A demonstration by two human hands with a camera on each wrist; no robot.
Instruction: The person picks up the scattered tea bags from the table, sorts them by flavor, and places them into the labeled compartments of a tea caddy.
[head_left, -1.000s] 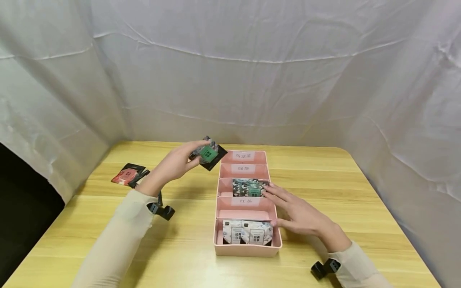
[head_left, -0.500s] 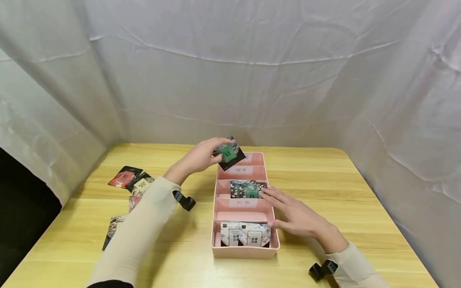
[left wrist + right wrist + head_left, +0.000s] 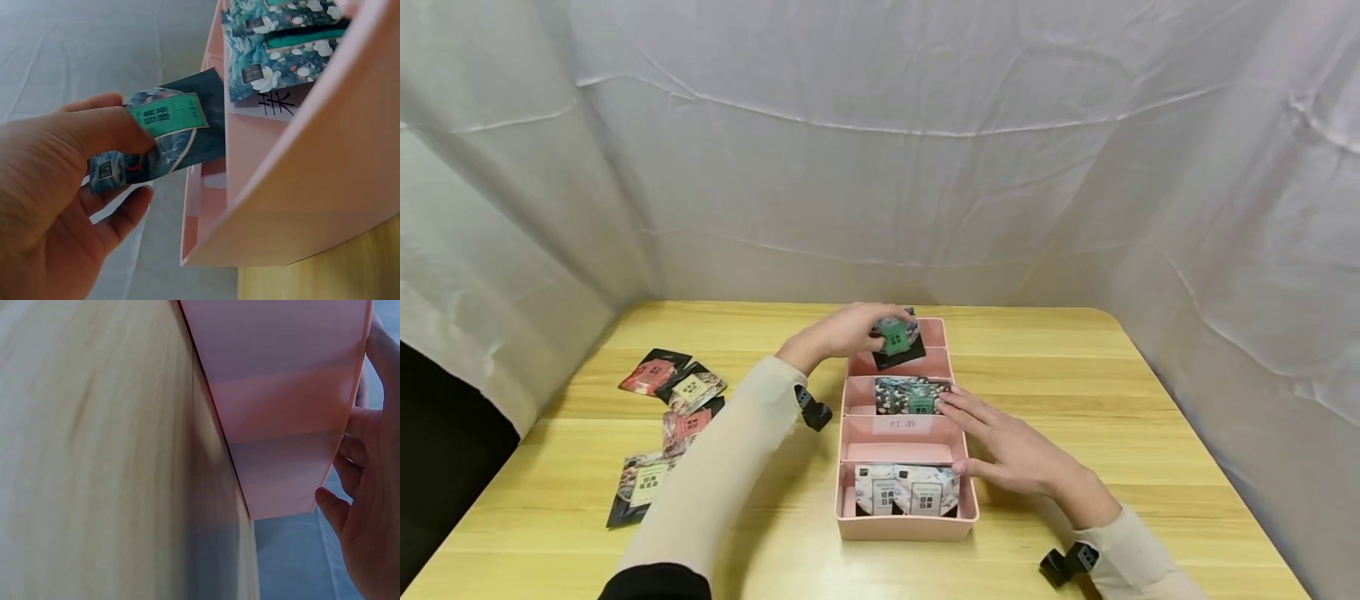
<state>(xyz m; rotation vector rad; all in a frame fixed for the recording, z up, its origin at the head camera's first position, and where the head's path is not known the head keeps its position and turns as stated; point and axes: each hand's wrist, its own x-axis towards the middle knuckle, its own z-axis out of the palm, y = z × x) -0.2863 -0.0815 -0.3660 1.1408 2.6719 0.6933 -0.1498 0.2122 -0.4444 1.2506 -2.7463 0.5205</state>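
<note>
My left hand (image 3: 842,332) pinches a dark tea sachet with a green label (image 3: 897,340) over the far compartments of a long pink divided box (image 3: 907,528). In the left wrist view, thumb and fingers grip one end of the tea sachet (image 3: 177,122), its other end close to the box's wall. My right hand (image 3: 1017,448) rests along the box's right rim with fingers extended, their tips by the green-label sachets (image 3: 897,397) in the middle compartment. White sachets (image 3: 917,492) stand in the nearest compartment. The right wrist view shows my right hand (image 3: 369,494) against the box's side.
Several loose sachets lie on the wooden table (image 3: 1060,358) to the left, among them a red-label one (image 3: 655,372), a cream-label one (image 3: 697,388) and another near my left sleeve (image 3: 638,490). A paper label (image 3: 902,424) marks one compartment. White cloth (image 3: 865,167) hangs behind.
My left hand has carried the green-label tea sachet rightward from beside the box to over its far compartments, then lowered it. My right hand has stayed at the rim.
</note>
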